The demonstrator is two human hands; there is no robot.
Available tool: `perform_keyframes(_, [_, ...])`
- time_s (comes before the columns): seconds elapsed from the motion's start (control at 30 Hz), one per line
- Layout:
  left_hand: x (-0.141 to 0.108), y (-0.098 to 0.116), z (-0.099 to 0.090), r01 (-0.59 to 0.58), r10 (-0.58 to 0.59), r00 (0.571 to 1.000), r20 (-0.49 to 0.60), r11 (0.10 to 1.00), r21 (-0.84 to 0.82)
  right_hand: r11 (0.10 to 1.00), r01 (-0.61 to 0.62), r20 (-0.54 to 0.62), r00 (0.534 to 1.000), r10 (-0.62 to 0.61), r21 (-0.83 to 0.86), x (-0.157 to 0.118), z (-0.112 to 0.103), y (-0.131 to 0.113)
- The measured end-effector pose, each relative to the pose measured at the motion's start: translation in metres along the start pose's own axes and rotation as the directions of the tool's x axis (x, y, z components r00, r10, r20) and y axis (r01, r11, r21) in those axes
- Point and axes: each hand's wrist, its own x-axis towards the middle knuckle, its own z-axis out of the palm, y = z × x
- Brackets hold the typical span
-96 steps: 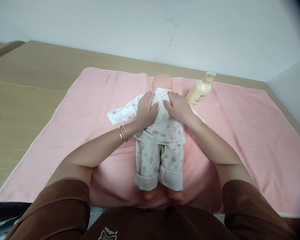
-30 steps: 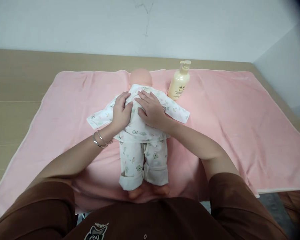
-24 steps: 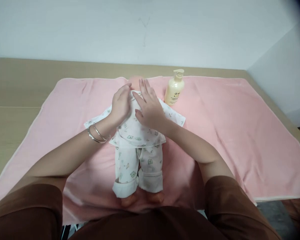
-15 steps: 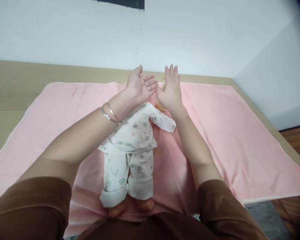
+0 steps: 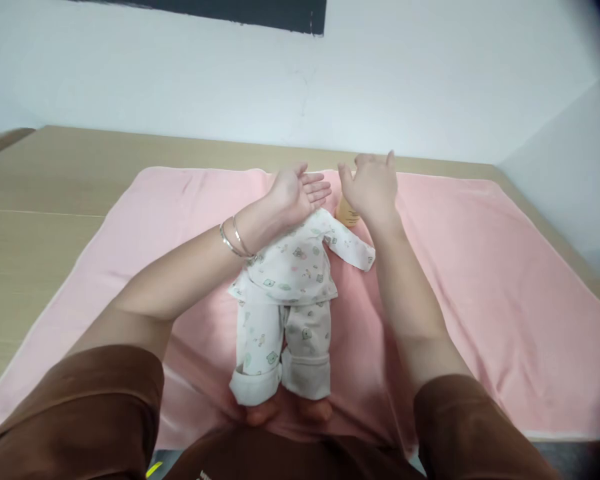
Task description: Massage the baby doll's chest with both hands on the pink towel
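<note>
A baby doll in a white printed top and trousers (image 5: 295,267) lies on its back on a pink blanket (image 5: 445,267), feet towards me. My left hand (image 5: 297,193), a silver bangle at its wrist, is palm up above the doll's head end. Its fingers are stretched out and nothing lies on the palm; the doll's head is hidden behind hand and forearm. Just to the right stands a yellowish bottle (image 5: 349,215), its upper part covered by my right hand (image 5: 374,189). The back of that hand faces me, thumb apart from the fingers, whose tips are partly hidden.
The blanket covers much of a light wooden table (image 5: 55,173). A white wall (image 5: 230,87) rises along the table's far edge, with a dark panel (image 5: 280,17) on it.
The view has swung left, so everything sits further right. My right hand has shifted slightly right against the bottle, and its fingers look more bent away. My left hand stays palm up.
</note>
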Motion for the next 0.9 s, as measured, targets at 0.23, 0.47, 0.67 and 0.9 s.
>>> perform_keyframes(0.23, [-0.103,0.005,-0.030,0.091,-0.117,0.993,-0.019,0.858,-0.506,0.979,-0.129,-0.013,0.992,0.129,-0.159,-0.005,0.004,-0.017])
perform_keyframes(0.47, [-0.134,0.013,-0.026,0.168,-0.265,0.964,-0.016,0.655,-0.737,0.949,-0.249,-0.047,0.969,0.244,-0.194,-0.021,0.008,-0.035])
perform_keyframes(0.67, [-0.154,0.020,-0.024,0.116,-0.165,0.986,0.008,0.661,-0.741,0.943,-0.247,-0.029,0.969,0.247,-0.221,-0.023,0.007,-0.034])
perform_keyframes(0.9, [-0.180,0.038,-0.020,0.187,-0.217,0.974,0.059,0.636,-0.749,0.963,-0.265,0.144,0.952,0.271,-0.055,-0.022,-0.019,-0.027])
